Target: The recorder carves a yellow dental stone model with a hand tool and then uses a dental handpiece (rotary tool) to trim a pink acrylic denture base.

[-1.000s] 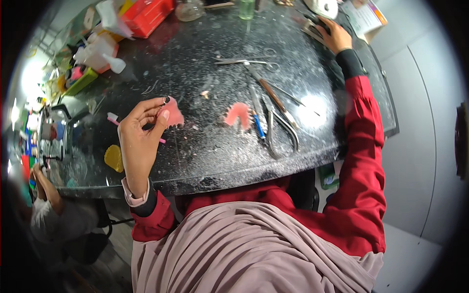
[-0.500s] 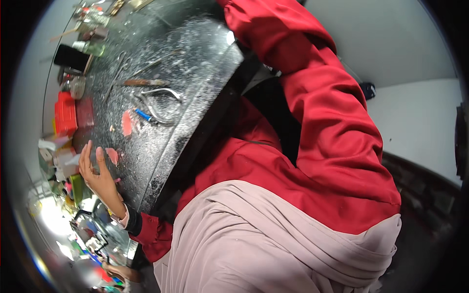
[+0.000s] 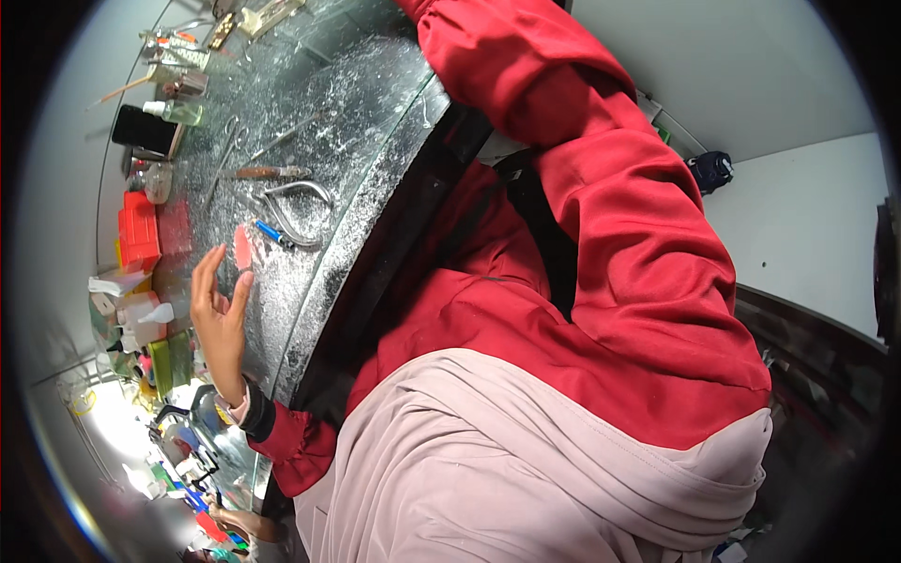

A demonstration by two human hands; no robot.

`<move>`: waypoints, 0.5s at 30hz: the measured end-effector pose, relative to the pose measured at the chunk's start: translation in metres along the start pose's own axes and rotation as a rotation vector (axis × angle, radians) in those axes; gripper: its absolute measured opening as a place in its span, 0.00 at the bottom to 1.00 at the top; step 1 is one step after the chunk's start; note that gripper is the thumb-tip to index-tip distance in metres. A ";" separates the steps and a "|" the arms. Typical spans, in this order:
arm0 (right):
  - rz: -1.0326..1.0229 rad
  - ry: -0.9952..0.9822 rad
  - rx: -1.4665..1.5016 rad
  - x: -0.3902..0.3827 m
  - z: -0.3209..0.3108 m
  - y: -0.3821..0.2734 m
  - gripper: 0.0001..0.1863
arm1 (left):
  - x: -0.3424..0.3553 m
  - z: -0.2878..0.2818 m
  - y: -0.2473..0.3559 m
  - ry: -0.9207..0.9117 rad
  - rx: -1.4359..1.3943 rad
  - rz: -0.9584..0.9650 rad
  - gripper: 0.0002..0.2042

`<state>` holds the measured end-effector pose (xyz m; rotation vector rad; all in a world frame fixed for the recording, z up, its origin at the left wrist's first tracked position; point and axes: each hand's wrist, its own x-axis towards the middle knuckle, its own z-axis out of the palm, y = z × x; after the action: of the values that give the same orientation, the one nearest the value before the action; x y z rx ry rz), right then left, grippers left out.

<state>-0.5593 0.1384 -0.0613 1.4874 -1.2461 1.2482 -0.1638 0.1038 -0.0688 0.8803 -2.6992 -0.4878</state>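
My left hand (image 3: pixel 220 330) is open above the dark, powder-dusted worktop (image 3: pixel 333 108), fingers apart and slightly bent, with nothing seen held. Just beyond its fingertips lies a pink dental plate (image 3: pixel 241 246). A blue-handled tool (image 3: pixel 268 234) and steel pliers (image 3: pixel 298 238) lie beside that plate. A wooden-handled instrument (image 3: pixel 255 173) and scissors (image 3: pixel 227 146) rest farther up. My right arm, in a red sleeve (image 3: pixel 572 103), reaches past the top edge, and its hand is out of view.
A red box (image 3: pixel 139 232), a dark phone-like slab (image 3: pixel 139 131), a spray bottle (image 3: pixel 181 113), jars and clutter line the worktop's far side. Another person's arm (image 3: pixel 241 521) is at the lower left among bright clutter. A dark object (image 3: pixel 710 174) sits near the wall at right.
The view has swung sharply right. My left hand let go of the pink piece it held and now hovers near the other plate. My right hand has gone out of view.
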 end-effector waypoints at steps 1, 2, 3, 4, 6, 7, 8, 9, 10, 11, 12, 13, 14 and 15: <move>-0.026 0.039 0.072 0.002 0.003 0.002 0.12 | -0.001 0.000 -0.002 0.003 -0.003 -0.019 0.19; 0.047 -0.011 0.038 0.002 0.002 0.005 0.12 | 0.001 0.000 -0.003 0.013 0.007 -0.010 0.19; 0.097 -0.062 0.070 0.003 0.001 0.008 0.12 | 0.003 0.000 -0.004 0.023 0.016 0.001 0.19; 0.148 -0.070 0.068 0.002 -0.003 0.012 0.13 | 0.005 0.000 -0.004 0.021 -0.010 -0.021 0.19; 0.206 -0.023 0.063 0.001 -0.001 0.012 0.14 | 0.006 -0.001 -0.003 0.024 -0.007 -0.038 0.18; 0.207 -0.027 0.072 -0.001 -0.001 0.012 0.14 | 0.007 -0.002 -0.003 0.032 -0.002 -0.042 0.18; 0.279 -0.066 0.058 0.000 -0.001 0.010 0.14 | 0.005 -0.004 -0.004 0.044 -0.018 -0.048 0.18; 0.348 -0.105 0.047 0.002 0.001 0.009 0.15 | 0.004 -0.007 -0.004 0.056 -0.016 -0.064 0.18; 0.290 -0.050 0.117 0.001 0.007 0.011 0.15 | 0.002 -0.010 -0.002 0.072 -0.054 -0.086 0.18; 0.298 -0.057 0.132 0.002 0.011 0.012 0.15 | -0.001 -0.011 -0.003 0.094 -0.094 -0.109 0.18; 0.299 -0.056 0.071 0.002 0.013 0.005 0.15 | -0.004 -0.011 -0.006 0.115 -0.121 -0.096 0.18; 0.326 -0.051 0.072 -0.002 0.013 0.004 0.16 | -0.004 -0.012 -0.005 0.149 -0.109 -0.125 0.18; 0.266 -0.062 0.022 -0.003 0.013 0.013 0.17 | -0.002 -0.013 -0.003 0.144 -0.031 -0.069 0.18; 0.203 -0.066 0.094 -0.001 0.012 0.012 0.17 | -0.002 -0.015 -0.005 0.141 0.051 -0.026 0.18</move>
<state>-0.5693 0.1251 -0.0650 1.5080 -1.4281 1.4172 -0.1549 0.0977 -0.0569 0.9273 -2.5856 -0.3491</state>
